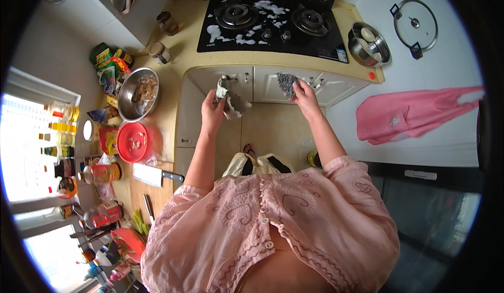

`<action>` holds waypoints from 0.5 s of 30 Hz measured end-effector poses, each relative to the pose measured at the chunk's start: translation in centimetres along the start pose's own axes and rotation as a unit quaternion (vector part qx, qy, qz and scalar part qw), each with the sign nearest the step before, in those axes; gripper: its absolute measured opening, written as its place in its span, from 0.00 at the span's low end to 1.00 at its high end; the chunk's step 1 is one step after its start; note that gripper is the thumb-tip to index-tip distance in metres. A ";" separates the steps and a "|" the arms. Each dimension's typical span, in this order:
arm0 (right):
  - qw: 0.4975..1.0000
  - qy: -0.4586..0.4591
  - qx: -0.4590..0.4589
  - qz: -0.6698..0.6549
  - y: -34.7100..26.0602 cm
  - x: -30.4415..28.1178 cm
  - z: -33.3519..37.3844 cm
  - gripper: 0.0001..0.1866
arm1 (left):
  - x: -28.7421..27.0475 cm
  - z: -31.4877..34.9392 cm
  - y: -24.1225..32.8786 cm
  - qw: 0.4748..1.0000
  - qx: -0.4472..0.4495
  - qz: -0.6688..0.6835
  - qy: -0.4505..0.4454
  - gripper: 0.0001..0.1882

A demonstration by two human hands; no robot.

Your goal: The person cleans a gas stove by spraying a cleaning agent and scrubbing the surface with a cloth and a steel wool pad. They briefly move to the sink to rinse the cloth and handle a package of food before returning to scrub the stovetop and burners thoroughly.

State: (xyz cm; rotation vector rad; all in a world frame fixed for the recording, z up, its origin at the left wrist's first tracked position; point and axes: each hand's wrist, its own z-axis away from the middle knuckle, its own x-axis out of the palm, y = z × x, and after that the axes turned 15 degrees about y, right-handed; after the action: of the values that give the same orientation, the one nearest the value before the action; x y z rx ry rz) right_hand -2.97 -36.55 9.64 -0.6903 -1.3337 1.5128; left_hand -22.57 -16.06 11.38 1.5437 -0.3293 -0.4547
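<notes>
Grey and wiry, the scouring pad (286,84) is pinched between the thumb and fingers of the right hand (306,97), and I see on my feed the left hand (212,112) pinching a ragged whitish cloth (236,107), well apart from it, in front of the white cabinet doors (336,89). Beyond, white foam (270,7) spots the black gas hob (315,46), and I make out a cleaver (147,175) near a red basin (124,142) on the left.
</notes>
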 end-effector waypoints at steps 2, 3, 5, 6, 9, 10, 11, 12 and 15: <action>1.000 0.004 0.002 0.004 -1.2 1.1 -2.5 0.15 | 1.2 -3.6 -0.4 1.000 0.004 -0.023 -0.018 0.10; 1.000 0.009 -0.004 0.003 -1.6 1.4 -4.0 0.15 | 2.6 -5.3 0.0 0.999 0.002 -0.029 -0.028 0.11; 1.000 0.018 -0.010 0.015 -1.1 1.8 -6.7 0.15 | 4.4 -7.8 0.0 0.999 0.002 -0.041 -0.032 0.11; 0.999 0.021 -0.018 0.022 -1.1 1.8 -8.4 0.15 | 5.5 -8.9 -0.1 0.999 0.008 -0.043 -0.028 0.11; 0.996 0.046 -0.032 0.068 -2.6 2.2 -13.7 0.16 | 8.0 -12.5 -2.0 0.995 0.016 -0.091 -0.023 0.13; 0.990 0.055 -0.084 0.094 -2.4 1.9 -16.6 0.16 | 8.6 -13.4 -2.5 0.990 0.043 -0.131 -0.014 0.14; 0.981 0.063 -0.137 0.119 -2.3 1.7 -19.6 0.15 | 9.2 -14.3 -3.2 0.983 0.069 -0.172 -0.004 0.14; 0.951 0.087 -0.228 0.191 -4.1 2.6 -21.1 0.13 | 9.6 -15.1 -4.4 0.974 0.103 -0.199 0.007 0.16; 0.836 0.059 -0.409 0.362 -5.2 2.9 -29.2 0.15 | 11.9 -16.6 -5.0 0.971 0.100 -0.216 0.002 0.16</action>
State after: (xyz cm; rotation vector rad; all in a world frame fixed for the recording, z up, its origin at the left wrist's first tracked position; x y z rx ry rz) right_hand 23.18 -22.44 8.12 -1.9845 -1.7188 1.3440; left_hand -4.62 -7.03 5.30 1.8198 -0.0311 -0.7771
